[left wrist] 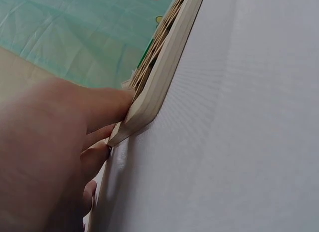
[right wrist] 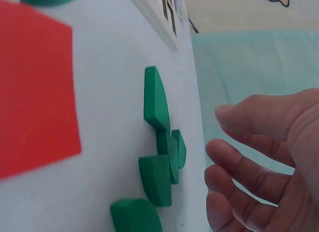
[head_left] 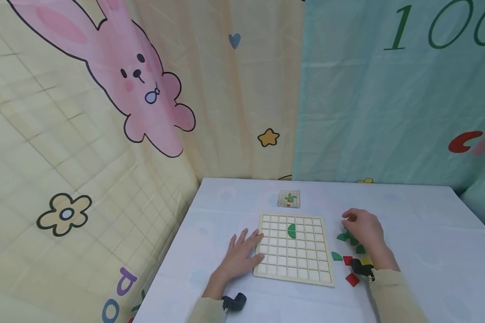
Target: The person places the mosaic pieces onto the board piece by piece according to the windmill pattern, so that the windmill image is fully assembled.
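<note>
My left hand (head_left: 240, 256) lies with fingers spread at the left edge of a white gridded wooden board (head_left: 282, 258). In the left wrist view, the thumb overlaps the board's edge (left wrist: 162, 75) near a corner. Two green quarter-round tiles (head_left: 292, 231) sit one above the other in the board's upper squares. Right of the board, my right hand (head_left: 363, 228) hovers over several loose green tiles (head_left: 341, 237). The right wrist view shows its fingers (right wrist: 249, 115) loosely bent with nothing between them, apart from the green tiles (right wrist: 155, 100).
Two red square tiles (head_left: 352, 280) and a yellow tile (head_left: 366, 260) lie nearer the front, right of the board. A small picture card (head_left: 288, 198) with a gridded plant design lies behind the board. Printed curtains (head_left: 234, 89) hang behind the white table (head_left: 428, 233).
</note>
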